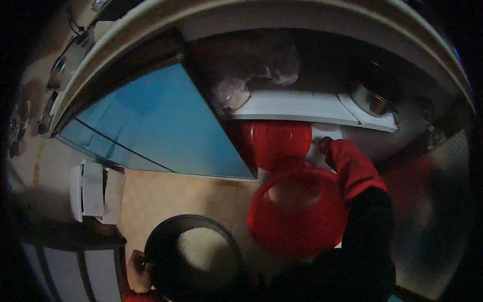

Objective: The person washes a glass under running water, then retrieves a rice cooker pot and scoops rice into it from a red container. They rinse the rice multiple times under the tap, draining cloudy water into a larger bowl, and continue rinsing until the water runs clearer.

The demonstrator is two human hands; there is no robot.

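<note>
My left hand (136, 271) grips the rim or side handle of a dark round pot (162, 241) at the bottom of the view. A mound of white grain, likely rice (203, 249), lies in the pot. My right arm, in a red cuff, reaches forward into a dark open cabinet. My right hand (324, 145) is beside a red plastic basin (281, 143) and a white object (320, 158); shadow hides its fingers. Nearer to me stands a large red tub (298, 238), with a pale area inside that I cannot make out.
An open blue cabinet door (166, 124) stands at the left. Above the basin, a white shelf (294, 104) carries a metal pot (371, 100) and a clear plastic bag (232, 92). The pale counter edge (151, 15) curves overhead. A white stool-like object (92, 188) stands on the tiled floor (169, 192).
</note>
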